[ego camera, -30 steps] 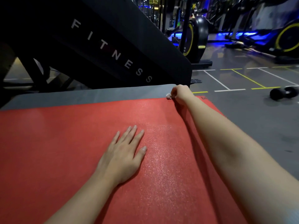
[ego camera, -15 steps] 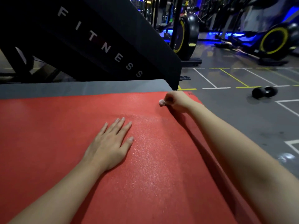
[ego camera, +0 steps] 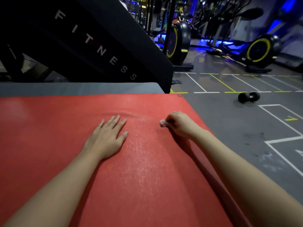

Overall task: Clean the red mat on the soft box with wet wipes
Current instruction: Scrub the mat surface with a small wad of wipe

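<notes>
since a moment ago the right grip [ego camera: 179,124] has slid back from the far corner of the red mat [ego camera: 49,145], fingers curled, pinching a small white wet wipe [ego camera: 162,123] against it. left grip [ego camera: 106,136] lies flat on the mat, fingers spread. the mat covers the grey soft box [ego camera: 82,88].

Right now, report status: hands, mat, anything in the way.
Left hand flat on red mat. Right hand pinches balled wet wipe on mat, near its right edge. Dumbbell on floor beyond, clear of mat.
</notes>
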{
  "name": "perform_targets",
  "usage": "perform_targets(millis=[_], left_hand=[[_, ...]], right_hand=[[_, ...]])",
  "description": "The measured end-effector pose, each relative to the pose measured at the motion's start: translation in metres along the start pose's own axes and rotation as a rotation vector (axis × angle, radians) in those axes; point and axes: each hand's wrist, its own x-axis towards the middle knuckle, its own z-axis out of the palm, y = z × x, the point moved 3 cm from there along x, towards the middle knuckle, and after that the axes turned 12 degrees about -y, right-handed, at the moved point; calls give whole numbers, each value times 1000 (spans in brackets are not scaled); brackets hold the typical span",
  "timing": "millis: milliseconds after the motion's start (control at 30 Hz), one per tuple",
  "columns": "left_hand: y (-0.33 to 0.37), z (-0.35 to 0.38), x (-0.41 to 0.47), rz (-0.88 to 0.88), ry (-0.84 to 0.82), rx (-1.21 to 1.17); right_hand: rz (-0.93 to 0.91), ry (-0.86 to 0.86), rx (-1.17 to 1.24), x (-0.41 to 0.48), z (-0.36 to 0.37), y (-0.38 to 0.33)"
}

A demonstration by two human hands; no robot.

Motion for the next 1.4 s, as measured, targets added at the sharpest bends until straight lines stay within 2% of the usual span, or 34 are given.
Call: perform_targets(millis=[200, 233, 333, 400, 567, 667, 833, 933, 1000, 1167, 1200, 1233, 1333, 1400], left_hand=[[3, -2, 0, -9, -12, 13], [3, -2, 0, -11, -14, 13], [3, -2, -1, -5, -21, 8], [2, -5, -3, -5, -17, -4], [4, -6, -4, 6, -4, -17], [11, -11, -15, 11, 81, -62], [42, -23, -52, 48, 214, 6], [68, -19, -81, -3, 111, -101], [85, -11, -103, -19, 30, -124], [103, 15, -152, -8, -119, -72], [103, 21, -156, -13, -122, -52], [103, 24, -158, -18, -111, -44], [104, 25, -156, -33, -78, -24], [104, 23, -156, -33, -83, -21]], right_hand=[[41, -226, 109, -96, -1, -37], [47, -208, 127, -102, 2, -37], [53, 10, 143, -102, 10, -34], [46, 58, 136, -103, 14, -33], [65, -158, 190, -143, 1, -32], [83, -324, 217, -174, -2, -32], [28, -106, 187, -171, 7, -50], [29, -68, 158, -163, 8, -61], [51, -100, 140, -173, 1, -67], [119, -453, 74, -231, -16, -76], [123, -474, 62, -241, -14, -78], [122, -439, 47, -248, -11, -79], [94, -149, 54, -254, 2, -83], [97, -43, 71, -255, 11, -88]])
